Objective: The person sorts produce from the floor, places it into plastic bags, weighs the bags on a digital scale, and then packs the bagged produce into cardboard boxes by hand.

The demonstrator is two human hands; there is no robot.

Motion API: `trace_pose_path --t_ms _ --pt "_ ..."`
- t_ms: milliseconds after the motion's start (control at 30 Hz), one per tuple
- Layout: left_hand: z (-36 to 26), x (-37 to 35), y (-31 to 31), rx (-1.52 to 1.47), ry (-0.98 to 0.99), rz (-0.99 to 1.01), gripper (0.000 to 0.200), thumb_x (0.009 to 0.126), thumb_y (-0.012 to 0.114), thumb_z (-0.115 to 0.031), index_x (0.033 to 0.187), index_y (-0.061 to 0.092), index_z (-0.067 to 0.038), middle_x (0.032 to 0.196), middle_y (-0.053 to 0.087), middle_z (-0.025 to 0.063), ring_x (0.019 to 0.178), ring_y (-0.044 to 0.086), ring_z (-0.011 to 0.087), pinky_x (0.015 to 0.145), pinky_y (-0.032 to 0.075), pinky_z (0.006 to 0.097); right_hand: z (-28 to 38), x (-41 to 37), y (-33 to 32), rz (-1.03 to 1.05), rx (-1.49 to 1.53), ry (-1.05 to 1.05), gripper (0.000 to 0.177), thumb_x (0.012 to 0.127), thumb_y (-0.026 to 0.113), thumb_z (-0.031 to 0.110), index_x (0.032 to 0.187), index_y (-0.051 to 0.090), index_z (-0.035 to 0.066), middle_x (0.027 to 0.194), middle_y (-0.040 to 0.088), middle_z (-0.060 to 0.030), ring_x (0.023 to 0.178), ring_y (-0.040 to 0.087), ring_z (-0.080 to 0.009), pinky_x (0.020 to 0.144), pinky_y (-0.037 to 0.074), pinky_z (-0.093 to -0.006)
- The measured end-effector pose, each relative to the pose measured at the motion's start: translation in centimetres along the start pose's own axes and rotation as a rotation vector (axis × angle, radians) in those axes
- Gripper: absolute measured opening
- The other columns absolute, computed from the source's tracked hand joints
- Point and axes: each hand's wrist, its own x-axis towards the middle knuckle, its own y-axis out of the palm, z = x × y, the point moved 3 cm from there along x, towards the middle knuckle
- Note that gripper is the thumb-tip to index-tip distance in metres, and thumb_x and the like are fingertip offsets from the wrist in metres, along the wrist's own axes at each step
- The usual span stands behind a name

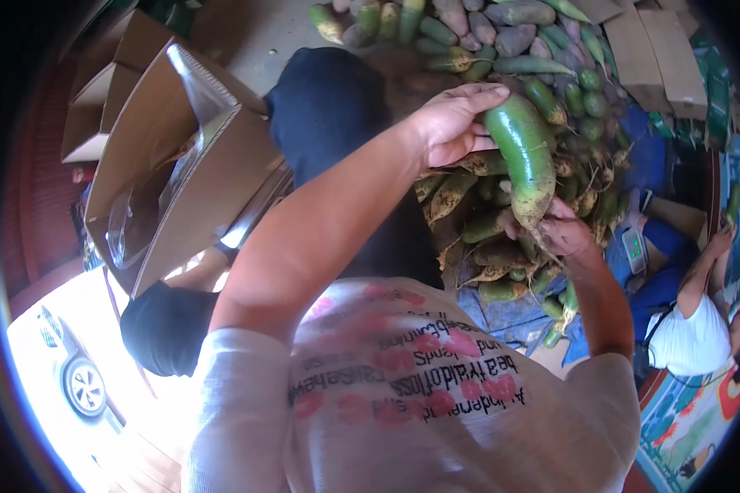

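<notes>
Probably the right hand (563, 232) hides the radish (524, 156) tip.

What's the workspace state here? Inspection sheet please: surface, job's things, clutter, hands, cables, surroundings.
Surface: blue tarp on the floor, under the pile.
Job's things: green radish, held up over the radish pile.
Clutter: open cardboard box with a clear plastic liner, left; flattened cardboard, top right.
Hands: left hand grips the radish's upper end; right hand grips its rooted end.
Cables: nothing seen.
Surroundings: another person at right, with a small device with green digits beside them.
</notes>
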Motion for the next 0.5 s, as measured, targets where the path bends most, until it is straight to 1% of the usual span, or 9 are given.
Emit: trace_pose_path --t_ms 67,100,233,333,367,400,433,467,500 --pt "-0.1 0.4 -1.1 0.026 0.083 0.003 0.045 0.085 0.065 -0.028 0.122 0.050 -0.008 0.115 0.057 0.0062 0.107 0.054 0.0195 0.094 0.042 0.0420 1.3 1.9 0.9 -0.005 -0.092 0.062 0.076 0.078 0.069 0.023 0.135 0.028 -0.005 0.114 0.052 -0.0172 0.095 0.057 -0.0252 0.082 0.046 -0.0363" --pt "-0.2 -0.2 -0.7 0.031 0.129 -0.100 0.036 0.084 0.067 -0.024 0.114 0.057 -0.006 0.102 0.063 0.0038 0.095 0.060 0.0148 0.085 0.048 0.0375 1.1 2.5 -0.4 -0.055 -0.124 0.051 0.068 0.079 0.068 0.017 0.134 0.031 0.001 0.119 0.051 -0.0167 0.102 0.058 -0.0285 0.085 0.049 -0.0424" --pt "-0.2 -0.7 -0.6 0.002 0.189 -0.269 0.032 0.081 0.070 -0.021 0.107 0.064 -0.004 0.101 0.064 0.0082 0.093 0.060 0.0187 0.081 0.047 0.0369 0.4 5.2 -2.9 -0.293 -0.410 -0.067 0.048 0.083 0.062 0.008 0.125 0.039 0.008 0.112 0.055 -0.0119 0.096 0.060 -0.0258 0.079 0.051 -0.0383" --pt "-0.7 -0.3 -0.2 0.138 0.488 -0.425 0.018 0.080 0.070 -0.017 0.089 0.070 -0.001 0.081 0.068 0.0079 0.071 0.059 0.0126 0.068 0.049 0.0293 0.2 6.3 -3.0 -0.399 -0.456 -0.107 0.047 0.083 0.061 0.006 0.125 0.039 0.007 0.107 0.057 -0.0104 0.093 0.061 -0.0256 0.079 0.051 -0.0390" --pt "-1.1 -0.5 -0.5 0.296 0.539 -0.532 0.020 0.082 0.070 -0.018 0.085 0.070 0.001 0.074 0.068 0.0092 0.068 0.058 0.0106 0.065 0.049 0.0293 0.5 6.3 -2.4 -0.436 -0.454 -0.102 0.048 0.081 0.063 0.002 0.123 0.040 0.005 0.106 0.056 -0.0082 0.093 0.060 -0.0225 0.076 0.052 -0.0369" --pt "-1.2 -0.9 -0.4 0.303 0.510 -0.625 0.018 0.081 0.070 -0.017 0.078 0.070 0.001 0.064 0.066 0.0081 0.058 0.055 0.0094 0.059 0.048 0.0313 0.8 6.3 -2.2 -0.550 -0.591 -0.164 0.051 0.078 0.066 0.002 0.123 0.041 0.005 0.105 0.055 -0.0064 0.092 0.057 -0.0182 0.079 0.049 -0.0333" --pt "-1.2 -0.8 -0.6 0.405 0.717 -0.743 0.016 0.077 0.071 -0.015 0.073 0.069 0.001 0.063 0.065 0.0134 0.054 0.057 0.0125 0.056 0.048 0.0333 1.0 6.6 -1.9 -0.642 -0.719 -0.236 0.055 0.076 0.069 0.002 0.122 0.041 0.004 0.104 0.054 -0.0046 0.091 0.055 -0.0138 0.081 0.047 -0.0296" --pt "-1.5 -1.0 -0.9 0.556 0.775 -0.836 0.012 0.073 0.070 -0.011 0.070 0.068 0.001 0.066 0.063 0.0194 0.055 0.063 0.0229 0.059 0.050 0.0346 1.7 6.7 -1.5 -0.686 -0.922 -0.365 0.055 0.073 0.073 0.005 0.120 0.043 0.003 0.104 0.054 -0.0046 0.095 0.053 -0.0140 0.084 0.045 -0.0287" --pt "-2.2 -1.4 -0.8 0.685 0.912 -0.848 0.010 0.071 0.071 -0.011 0.071 0.068 -0.001 0.070 0.061 0.0217 0.064 0.063 0.0347 0.063 0.051 0.0380 2.5 6.7 -1.6 -0.719 -0.917 -0.372 0.055 0.073 0.074 0.007 0.118 0.044 0.001 0.104 0.054 -0.0056 0.096 0.052 -0.0154 0.086 0.043 -0.0288"
